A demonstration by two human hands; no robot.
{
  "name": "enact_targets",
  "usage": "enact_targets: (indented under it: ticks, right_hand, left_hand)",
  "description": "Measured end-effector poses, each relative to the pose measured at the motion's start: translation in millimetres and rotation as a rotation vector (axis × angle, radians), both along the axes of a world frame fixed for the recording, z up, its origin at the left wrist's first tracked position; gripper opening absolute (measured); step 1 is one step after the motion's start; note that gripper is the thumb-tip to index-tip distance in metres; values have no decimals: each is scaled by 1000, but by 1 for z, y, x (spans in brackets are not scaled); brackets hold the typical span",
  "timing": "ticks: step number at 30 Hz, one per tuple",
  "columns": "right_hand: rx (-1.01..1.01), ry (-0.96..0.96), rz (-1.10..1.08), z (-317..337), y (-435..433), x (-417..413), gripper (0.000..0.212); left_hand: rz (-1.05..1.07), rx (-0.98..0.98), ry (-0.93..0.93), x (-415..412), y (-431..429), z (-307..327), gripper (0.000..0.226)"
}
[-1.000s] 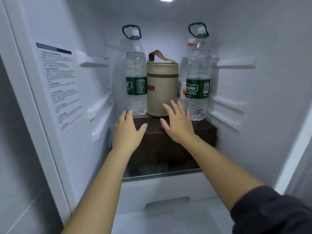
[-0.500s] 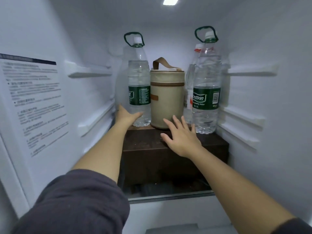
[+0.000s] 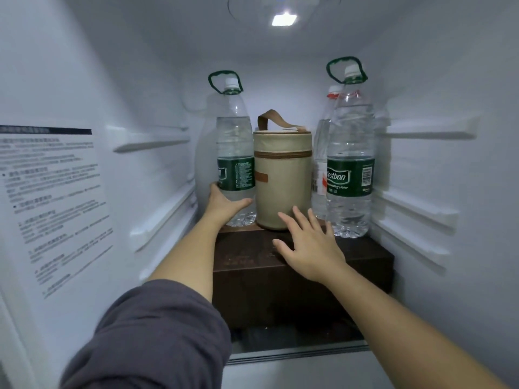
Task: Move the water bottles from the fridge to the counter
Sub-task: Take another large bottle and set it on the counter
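Interior of the fridge [image 3: 140,80], read from left to right. On the left wall I see a printed notice [image 3: 50,197], its lines too blurred to read and its left edge cut off by the frame; beside it run the left shelf rails [image 3: 151,141]. A grey sleeve [image 3: 157,332] fills the lower left corner and hides the fridge floor there. The left hand [image 3: 224,202] grips the left bottle [image 3: 234,153] low on its body: the thumb lies across the front below the green label, while the fingers pass round the far side, out of my sight. That bottle stands upright on a brown box [image 3: 280,276], just beside a beige bag [image 3: 282,178] with a brown strap, which stands at the middle of the box top, under the ceiling lamp [image 3: 284,19]. The box rests on a glass shelf [image 3: 295,353]; markings on its lid are too faint to make out. The right hand [image 3: 309,245] is spread flat, fingers apart and holding nothing, over the box top in front of the bag; I cannot tell whether it touches the lid. It covers the bag's lower right edge. A red-capped bottle [image 3: 320,164] stands at the back, largely hidden by the bag and by the right bottle [image 3: 349,169], which stands upright at the right end of the box with its green label turned to me. Past it run the right shelf rails [image 3: 421,134]. All three bottles are inside the fridge.
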State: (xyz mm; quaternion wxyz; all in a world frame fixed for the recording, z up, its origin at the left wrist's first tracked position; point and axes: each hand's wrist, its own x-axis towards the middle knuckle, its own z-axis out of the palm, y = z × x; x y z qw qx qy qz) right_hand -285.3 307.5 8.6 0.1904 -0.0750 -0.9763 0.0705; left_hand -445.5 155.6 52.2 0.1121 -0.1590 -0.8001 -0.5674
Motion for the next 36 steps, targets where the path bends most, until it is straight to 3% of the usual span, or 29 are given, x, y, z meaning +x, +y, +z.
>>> enact_targets:
  ticks: [12,22,24,28,31,33,36]
  right_hand:
    - [-19,12,-1,3,-4,5,64]
    - [-25,-9,10,5,-5,7,63]
    - [-127,27,17,6,-3,7,62]
    - [-687,368,87,34,-1,8,54]
    - [-873,534,141,92,-10,7,46]
    - [-945,528,236,136,-21,2,59]
    - [-971,372,339,187,-43,-7,91]
  left_hand:
    - [9,-36,59,57,-26,-9,93]
    - [-136,-107,55,93,-37,-17,99]
    - [-144,-102,51,94,-37,-20,96]
    - [-162,-122,32,93,-38,-21,94]
    - [-191,-123,29,92,-39,-21,95]
    - [-198,-104,41,91,-39,-23,91]
    - [-210,-84,29,90,-38,-26,91]
